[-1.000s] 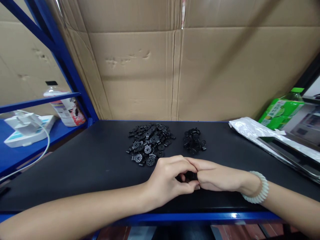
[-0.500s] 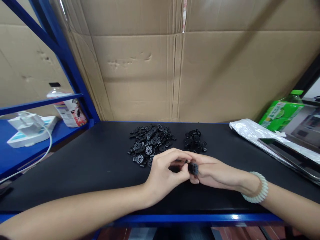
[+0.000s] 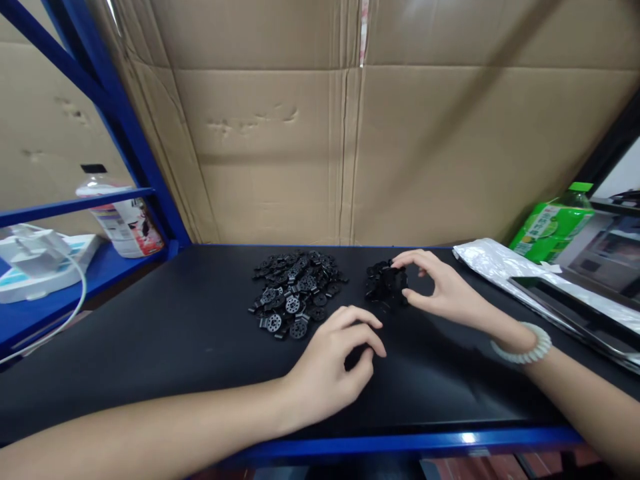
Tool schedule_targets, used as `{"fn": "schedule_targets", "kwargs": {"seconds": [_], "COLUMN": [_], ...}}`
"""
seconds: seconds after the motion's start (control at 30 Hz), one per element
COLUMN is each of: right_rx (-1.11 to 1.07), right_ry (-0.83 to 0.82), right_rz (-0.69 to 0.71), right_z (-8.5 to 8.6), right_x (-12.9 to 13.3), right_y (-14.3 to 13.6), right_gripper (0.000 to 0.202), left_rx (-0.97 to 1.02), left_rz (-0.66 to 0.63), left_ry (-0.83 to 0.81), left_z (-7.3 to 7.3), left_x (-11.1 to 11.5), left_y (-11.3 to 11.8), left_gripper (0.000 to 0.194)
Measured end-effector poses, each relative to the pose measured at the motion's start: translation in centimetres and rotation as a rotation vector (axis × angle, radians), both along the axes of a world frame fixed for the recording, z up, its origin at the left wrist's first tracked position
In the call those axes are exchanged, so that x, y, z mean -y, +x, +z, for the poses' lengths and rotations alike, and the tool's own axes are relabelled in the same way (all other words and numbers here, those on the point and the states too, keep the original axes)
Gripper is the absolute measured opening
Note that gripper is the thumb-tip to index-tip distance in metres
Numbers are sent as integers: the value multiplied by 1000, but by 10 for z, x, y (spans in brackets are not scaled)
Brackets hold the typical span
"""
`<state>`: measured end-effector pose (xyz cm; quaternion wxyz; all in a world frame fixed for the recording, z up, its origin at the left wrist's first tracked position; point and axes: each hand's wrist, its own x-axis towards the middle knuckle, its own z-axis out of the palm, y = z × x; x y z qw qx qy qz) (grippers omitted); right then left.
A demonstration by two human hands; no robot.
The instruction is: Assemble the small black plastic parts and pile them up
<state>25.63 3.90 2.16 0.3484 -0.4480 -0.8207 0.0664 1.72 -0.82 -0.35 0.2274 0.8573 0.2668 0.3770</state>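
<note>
My left hand [image 3: 335, 363] hovers over the near middle of the black table top [image 3: 210, 360]. Its fingers curve loosely, apart from the thumb, and nothing shows between them. Just beyond it spreads a large pile of black plastic parts [image 3: 295, 290], each with a round disc full of holes and a short tab. At the smaller pile of black parts [image 3: 383, 280] to the right is my right hand [image 3: 435, 287]. Thumb and fingers are spread wide at that pile's right side. Whether a fingertip touches a part, I cannot tell.
A silvery plastic bag [image 3: 485, 257] lies at the right under a dark flat frame [image 3: 575, 307]. Beyond stands a green pack with a bottle [image 3: 553, 230]. On the left blue shelf are a bottle [image 3: 125, 227] and a power strip [image 3: 75, 260] with plugs. Cardboard [image 3: 270, 160] walls the back.
My hands were together over a black part near the table's front. Now they are apart: the right has moved out to the small pile and opened, while the left has let go.
</note>
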Motion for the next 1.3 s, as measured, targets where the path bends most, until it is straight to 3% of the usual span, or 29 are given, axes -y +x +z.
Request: {"fn": "schedule_targets", "kwargs": {"seconds": [0.1,0.2,0.37,0.47,0.53,0.6,0.73,0.87,1.0,1.13,1.3], "right_rx": [69,72,-40,-100,-134,-162,-219,-273,-308,-353,-443], "right_ry": [-6,-51,-33,-54,-71,-97,-132,-189,-242,-305,-420], "right_rz": [-27,-3,-9,19,48,67,106,124,140,140,180], "right_z": [-6,-11,-10,-10,-10,-10,-11,-9,-8,-7,-6], "right_x": [-10,-10,3,12,16,21,27,30,33,34,35], "right_y": [10,8,-9,-19,-25,-29,-34,-37,-39,-40,-42], "right_gripper": [39,41,31,25,22,21,18,16,15,13,11], "left_rx": [-149,-356,-719,-804,-816,-791,-660,-549,-416,-474,-380], "left_rz": [-114,-92,184,376,415,366,80,-92,-95,-10,-50], "left_ry": [75,240,488,501,452,428,478,407,334,273,243], "left_z": [-2,-2,-3,-5,-6,-7,-6,-5,-3,0,-1], "left_x": [5,10,18,18,17,15,12,10,6,0,-9], "left_y": [-1,-1,-2,-4,-4,-4,-5,-7,-6,-2,-5], "left_gripper": [23,22,26,34,42,44,25,34,32,32,24]}}
